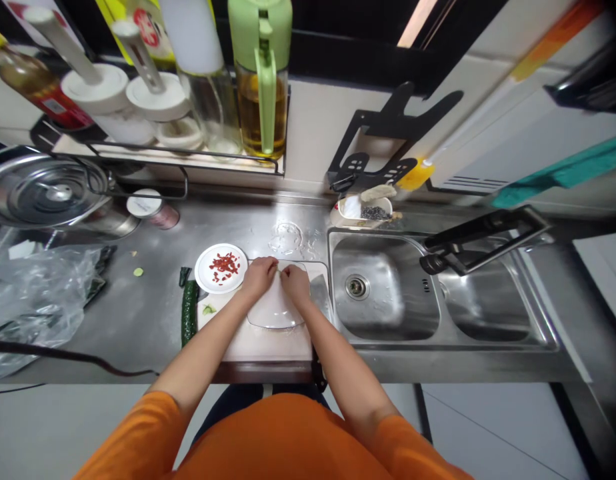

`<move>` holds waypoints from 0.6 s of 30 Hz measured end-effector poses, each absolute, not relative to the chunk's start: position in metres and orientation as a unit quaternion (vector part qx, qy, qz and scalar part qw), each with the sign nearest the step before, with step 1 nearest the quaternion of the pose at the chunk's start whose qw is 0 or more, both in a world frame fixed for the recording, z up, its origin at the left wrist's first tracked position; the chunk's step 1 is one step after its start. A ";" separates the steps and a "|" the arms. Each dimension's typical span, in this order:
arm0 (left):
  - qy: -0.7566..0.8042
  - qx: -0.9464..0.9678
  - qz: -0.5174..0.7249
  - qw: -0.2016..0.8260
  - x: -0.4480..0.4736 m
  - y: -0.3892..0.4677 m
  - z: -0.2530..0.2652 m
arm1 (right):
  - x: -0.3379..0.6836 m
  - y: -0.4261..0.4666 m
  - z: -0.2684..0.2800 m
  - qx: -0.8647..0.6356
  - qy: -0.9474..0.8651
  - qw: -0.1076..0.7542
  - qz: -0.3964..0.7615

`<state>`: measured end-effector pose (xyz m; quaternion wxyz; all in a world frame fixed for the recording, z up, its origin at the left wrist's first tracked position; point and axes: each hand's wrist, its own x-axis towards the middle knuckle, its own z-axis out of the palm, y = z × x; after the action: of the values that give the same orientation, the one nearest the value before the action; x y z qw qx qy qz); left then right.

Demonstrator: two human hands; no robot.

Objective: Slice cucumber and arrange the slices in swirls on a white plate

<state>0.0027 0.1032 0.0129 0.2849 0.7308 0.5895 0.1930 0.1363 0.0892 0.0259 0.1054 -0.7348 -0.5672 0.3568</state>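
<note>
Close together over the far half of a white square plate with a dark rim [273, 312], my left hand [259, 277] and my right hand [295, 283] are both closed, fingertips pinched and almost meeting. A small pale thing seems to lie between the fingertips, too small to name. The plate rests on a light cutting board [268, 347]. Left of my left hand, a round white plate [201, 270] holds small red pieces [225, 265]. A dark green cucumber [189, 312] lies along the board's left edge, with a green scrap [209, 309] nearby. A wide knife blade [321, 298] lies right of my right hand.
A double sink [388, 287] with a black faucet [481, 240] is on the right. Plastic bags [38, 293], a lidded pot [53, 190] and a small jar [155, 208] stand left. Behind is a rack [228, 159] of bottles and jars. Water drops lie behind the board.
</note>
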 end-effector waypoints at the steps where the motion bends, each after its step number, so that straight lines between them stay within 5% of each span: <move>1: 0.589 0.734 0.191 0.278 0.003 0.103 0.011 | 0.135 0.088 0.027 -0.737 -0.569 0.098 0.351; 18: 0.569 0.753 0.196 0.267 0.003 0.107 0.005 | 0.132 0.062 0.021 -0.686 -0.669 0.085 0.273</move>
<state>0.0030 0.1071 0.0049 0.2671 0.7531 0.5685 0.1958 0.1320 0.0622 0.0214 0.0854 -0.6859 -0.6693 0.2727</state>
